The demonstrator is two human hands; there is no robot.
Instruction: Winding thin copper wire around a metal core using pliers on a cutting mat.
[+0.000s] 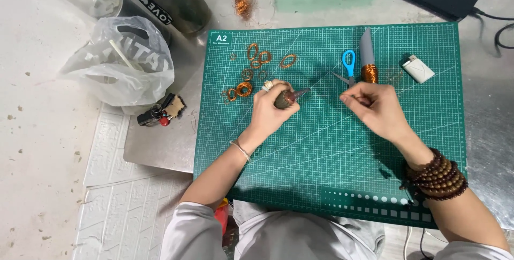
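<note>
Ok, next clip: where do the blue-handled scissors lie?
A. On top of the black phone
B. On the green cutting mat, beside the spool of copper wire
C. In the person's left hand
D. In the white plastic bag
B: the blue-handled scissors lie flat on the green cutting mat, just beside the spool of copper wire and just beyond the right hand.

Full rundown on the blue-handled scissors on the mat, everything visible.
The scissors lie flat on the green cutting mat, upper middle, beside a spool of copper wire. One blue plastic loop handle shows, pointing away from the person; the grey metal blades point toward them, slightly parted. The right hand sits just below, hiding the tips.
</note>
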